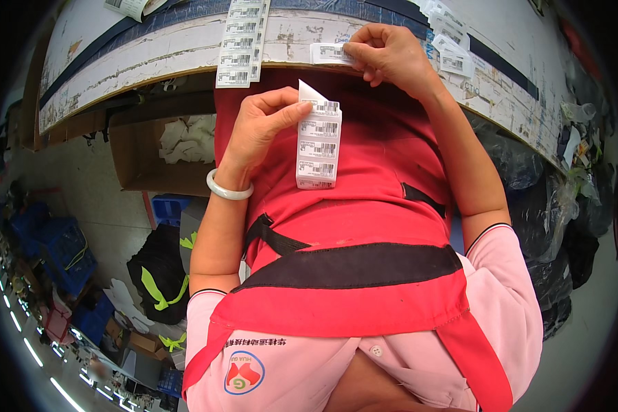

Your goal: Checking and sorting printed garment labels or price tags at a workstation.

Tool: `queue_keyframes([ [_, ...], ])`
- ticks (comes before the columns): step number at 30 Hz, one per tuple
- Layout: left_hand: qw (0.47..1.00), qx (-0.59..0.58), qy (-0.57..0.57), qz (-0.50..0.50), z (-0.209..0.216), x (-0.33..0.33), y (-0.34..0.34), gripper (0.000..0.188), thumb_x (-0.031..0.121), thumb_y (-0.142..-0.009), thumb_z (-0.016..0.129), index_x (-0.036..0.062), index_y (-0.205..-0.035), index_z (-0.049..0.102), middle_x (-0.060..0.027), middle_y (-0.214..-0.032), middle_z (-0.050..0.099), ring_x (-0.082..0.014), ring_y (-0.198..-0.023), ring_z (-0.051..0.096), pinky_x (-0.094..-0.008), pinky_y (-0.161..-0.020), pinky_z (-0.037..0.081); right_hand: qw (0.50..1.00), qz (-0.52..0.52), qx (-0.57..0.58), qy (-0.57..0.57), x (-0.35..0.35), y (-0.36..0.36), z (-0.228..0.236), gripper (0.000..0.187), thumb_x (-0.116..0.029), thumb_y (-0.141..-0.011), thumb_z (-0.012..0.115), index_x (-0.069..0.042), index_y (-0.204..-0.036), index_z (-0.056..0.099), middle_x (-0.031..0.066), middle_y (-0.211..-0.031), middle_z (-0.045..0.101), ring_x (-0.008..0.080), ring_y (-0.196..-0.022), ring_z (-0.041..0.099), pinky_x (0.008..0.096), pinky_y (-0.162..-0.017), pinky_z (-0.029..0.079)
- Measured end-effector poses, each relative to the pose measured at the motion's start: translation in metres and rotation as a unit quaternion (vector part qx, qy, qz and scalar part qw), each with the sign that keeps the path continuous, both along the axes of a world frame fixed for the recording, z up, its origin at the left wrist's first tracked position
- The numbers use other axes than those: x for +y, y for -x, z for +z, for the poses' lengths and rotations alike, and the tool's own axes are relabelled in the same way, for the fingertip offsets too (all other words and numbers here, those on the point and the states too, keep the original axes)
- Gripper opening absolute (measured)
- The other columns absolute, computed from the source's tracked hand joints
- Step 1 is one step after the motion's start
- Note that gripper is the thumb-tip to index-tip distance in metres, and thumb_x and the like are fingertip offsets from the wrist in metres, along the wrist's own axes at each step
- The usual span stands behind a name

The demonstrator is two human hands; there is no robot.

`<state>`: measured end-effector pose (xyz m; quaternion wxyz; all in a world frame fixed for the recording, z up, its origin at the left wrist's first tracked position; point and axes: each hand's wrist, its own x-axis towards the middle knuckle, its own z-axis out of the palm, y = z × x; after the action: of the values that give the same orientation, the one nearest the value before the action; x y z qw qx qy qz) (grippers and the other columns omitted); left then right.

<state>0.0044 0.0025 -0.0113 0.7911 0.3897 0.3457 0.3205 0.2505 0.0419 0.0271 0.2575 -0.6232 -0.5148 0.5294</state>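
My left hand (pixel 268 122) pinches the top of a strip of white barcode stickers (pixel 318 150) between thumb and fingers. The strip hangs down in front of the red apron (pixel 384 165), and its upper corner of backing paper is folded to a point. At the table's near edge, my right hand (pixel 395 60) has thumb and forefinger closed on the right end of a small white barcode tag (pixel 328 53). Whether that tag is single or a thin stack, I cannot tell. Another strip of barcode stickers (pixel 238 48) lies over the table edge, left of the tag.
The worn white table (pixel 165 58) spans the far side. More white tags (pixel 453 55) lie on it at the right, beside a dark strap (pixel 501 65). An open cardboard box (pixel 134 154) with crumpled paper stands below left. Plastic bags (pixel 529 199) crowd the right side.
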Motion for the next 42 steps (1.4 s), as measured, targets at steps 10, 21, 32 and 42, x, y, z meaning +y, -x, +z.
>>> queue_keyframes([
  [10, 1.000, -0.002, 0.005, 0.003, 0.002, -0.001, -0.001, 0.015, 0.011, -0.087, 0.069, -0.0018, -0.095, 0.070, -0.0021, -0.086, 0.067, -0.0074, -0.079, 0.059, -0.0218, -0.074, 0.047, 0.998, 0.018, -0.063, -0.025, -0.001, 0.007, 0.003, 0.022, -0.024, -0.090, 0.065, -0.002, -0.091, 0.064, 0.0007, -0.068, 0.061, 0.0058, -0.054, 0.056, 0.0192, -0.047, 0.047],
  [21, 0.998, -0.037, 0.055, 0.025, -0.003, -0.002, 0.008, 0.018, 0.010, -0.088, 0.067, -0.0013, -0.103, 0.067, -0.0027, -0.091, 0.067, -0.0060, -0.079, 0.059, -0.0214, -0.071, 0.047, 0.998, -0.023, 0.037, -0.043, -0.013, -0.001, 0.003, 0.024, -0.026, -0.092, 0.064, -0.002, -0.093, 0.064, 0.0007, -0.070, 0.060, 0.0060, -0.055, 0.055, 0.0189, -0.047, 0.045],
  [32, 0.989, 0.045, -0.115, 0.077, 0.013, -0.004, -0.006, 0.020, 0.005, -0.093, 0.058, -0.0031, -0.109, 0.067, -0.0025, -0.096, 0.064, -0.0074, -0.087, 0.057, -0.0214, -0.073, 0.045, 0.992, 0.034, 0.108, -0.054, -0.033, 0.011, 0.031, 0.022, -0.023, -0.092, 0.064, -0.001, -0.089, 0.065, 0.0005, -0.067, 0.058, 0.0054, -0.054, 0.054, 0.0191, -0.048, 0.044],
  [42, 0.994, 0.042, -0.070, 0.067, 0.024, -0.010, -0.007, 0.014, 0.011, -0.090, 0.067, -0.0023, -0.087, 0.070, 0.0051, -0.072, 0.056, -0.0003, -0.061, 0.046, -0.0177, -0.052, 0.034, 0.980, -0.099, 0.113, -0.129, -0.038, 0.007, 0.027, 0.025, -0.021, -0.092, 0.063, -0.001, -0.107, 0.063, 0.0014, -0.070, 0.061, 0.0061, -0.056, 0.055, 0.0189, -0.048, 0.044],
])
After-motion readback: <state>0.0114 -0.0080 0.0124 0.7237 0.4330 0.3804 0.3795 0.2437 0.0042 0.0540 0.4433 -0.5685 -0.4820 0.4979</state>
